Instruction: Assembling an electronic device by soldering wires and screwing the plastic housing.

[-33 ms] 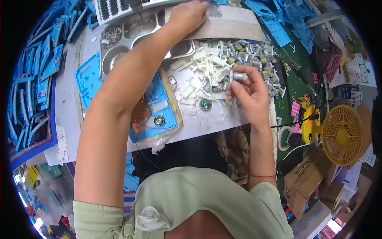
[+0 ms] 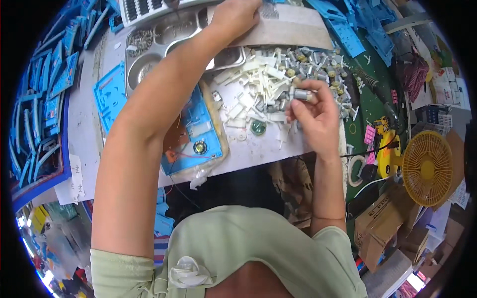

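In my right hand, a small silver motor is pinched between thumb and fingers, above the front of a parts heap. That heap mixes white plastic pieces with more silver motors. My left hand reaches to the far edge of the table, over the left end of a pale curved board. Its fingers bend downward beside a patch of tiny metal parts; the fingertips are hidden, so what they hold does not show. Under my left forearm lies an open blue casing with a round speaker and wires.
A metal compartment tray holding small springs is partly behind my left arm. Blue casings crowd the left; others lie far right. A green round piece sits before the heap. A yellow fan stands right.
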Demonstrator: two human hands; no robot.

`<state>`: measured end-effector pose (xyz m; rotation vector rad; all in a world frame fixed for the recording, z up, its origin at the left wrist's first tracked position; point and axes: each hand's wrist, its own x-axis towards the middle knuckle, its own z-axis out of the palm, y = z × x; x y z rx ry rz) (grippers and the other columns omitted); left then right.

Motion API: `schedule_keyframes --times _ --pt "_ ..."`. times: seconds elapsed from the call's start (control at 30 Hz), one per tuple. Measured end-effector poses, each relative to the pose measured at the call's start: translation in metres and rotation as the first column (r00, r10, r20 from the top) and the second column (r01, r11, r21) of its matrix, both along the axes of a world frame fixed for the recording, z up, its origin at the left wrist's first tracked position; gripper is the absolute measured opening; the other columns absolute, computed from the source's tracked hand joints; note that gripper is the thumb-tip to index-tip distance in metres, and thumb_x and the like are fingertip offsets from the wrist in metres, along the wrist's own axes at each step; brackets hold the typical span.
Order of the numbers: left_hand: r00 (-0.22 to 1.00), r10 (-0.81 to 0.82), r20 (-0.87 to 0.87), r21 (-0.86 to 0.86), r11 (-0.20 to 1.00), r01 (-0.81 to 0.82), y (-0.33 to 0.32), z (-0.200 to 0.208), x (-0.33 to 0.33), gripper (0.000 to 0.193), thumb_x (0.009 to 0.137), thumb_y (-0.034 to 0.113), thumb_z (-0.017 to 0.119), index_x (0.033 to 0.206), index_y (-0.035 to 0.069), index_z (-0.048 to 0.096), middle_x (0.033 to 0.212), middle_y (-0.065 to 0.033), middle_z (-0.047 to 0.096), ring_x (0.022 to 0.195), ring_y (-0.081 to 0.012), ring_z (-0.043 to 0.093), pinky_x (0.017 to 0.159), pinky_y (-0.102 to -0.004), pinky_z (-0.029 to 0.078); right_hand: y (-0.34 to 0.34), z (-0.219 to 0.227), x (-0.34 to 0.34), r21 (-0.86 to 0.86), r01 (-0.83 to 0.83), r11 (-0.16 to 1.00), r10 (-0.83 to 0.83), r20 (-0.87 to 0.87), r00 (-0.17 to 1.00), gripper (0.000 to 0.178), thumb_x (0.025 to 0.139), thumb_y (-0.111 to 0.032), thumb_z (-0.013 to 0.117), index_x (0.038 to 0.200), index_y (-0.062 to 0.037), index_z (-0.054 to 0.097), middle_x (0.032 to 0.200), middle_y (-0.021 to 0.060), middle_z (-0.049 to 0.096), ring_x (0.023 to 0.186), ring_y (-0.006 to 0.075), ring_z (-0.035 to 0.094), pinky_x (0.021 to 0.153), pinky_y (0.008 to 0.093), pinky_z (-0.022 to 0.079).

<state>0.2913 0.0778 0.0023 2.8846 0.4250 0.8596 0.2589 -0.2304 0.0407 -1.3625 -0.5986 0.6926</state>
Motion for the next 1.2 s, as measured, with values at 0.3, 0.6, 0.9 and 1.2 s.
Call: schedule_keyframes --times 0.3,0.6,0.9,1.2 --pt "0.94 -0.216 0.265 -0.625 0.704 0.338 -0.07 0.105 -0.132 0.015 0.089 0.012 0.07 0.1 0.001 0.072 0.081 -0.009 0.072 0.07 -0.0165 0.065 0.067 -0.0306 0.053 -0.002 -0.005 0.013 -0.574 -0.393 0.718 0.569 0.158 0.807 0.031 0.082 -0.001 0.068 0.112 -0.0036 0.064 0.073 -0.0053 0.057 0.065 0.0029 0.049 0.058 0.022 0.04" --pt "0.979 -0.007 0.203 -0.943 0.269 0.197 -0.14 0.064 -0.313 0.015 0.091 -0.007 0.069 0.106 -0.004 0.067 0.1 -0.0065 0.069 0.081 -0.0083 0.065 0.073 -0.0216 0.053 0.027 -0.001 0.005 -0.753 -0.296 0.588 0.791 0.458 0.406 0.033 0.077 -0.006 0.068 0.109 -0.0064 0.06 0.073 0.0142 0.064 0.07 0.0332 0.064 0.065 0.0423 0.049" --pt "0.974 0.112 0.198 -0.978 0.092 0.189 -0.183 0.03 -0.326 0.013 0.09 -0.007 0.069 0.101 -0.003 0.068 0.099 -0.0072 0.069 0.084 -0.0113 0.067 0.072 -0.0237 0.054 0.036 0.006 -0.011 -0.846 -0.148 0.512 0.854 0.483 0.191 0.039 0.078 -0.007 0.07 0.113 -0.0044 0.053 0.083 0.021 0.067 0.083 0.0433 0.067 0.076 0.0487 0.053" --pt "0.971 0.08 0.225 -0.946 0.258 0.198 -0.189 0.017 -0.315 0.019 0.089 -0.003 0.072 0.107 0.002 0.068 0.094 -0.0067 0.07 0.08 -0.0145 0.069 0.07 -0.0263 0.056 0.014 0.006 -0.065 -0.076 -0.718 0.692 0.619 -0.451 0.644 0.04 0.089 0.0 0.069 0.124 -0.0039 0.051 0.088 0.0028 0.068 0.068 0.0051 0.058 0.058 0.0201 0.046"
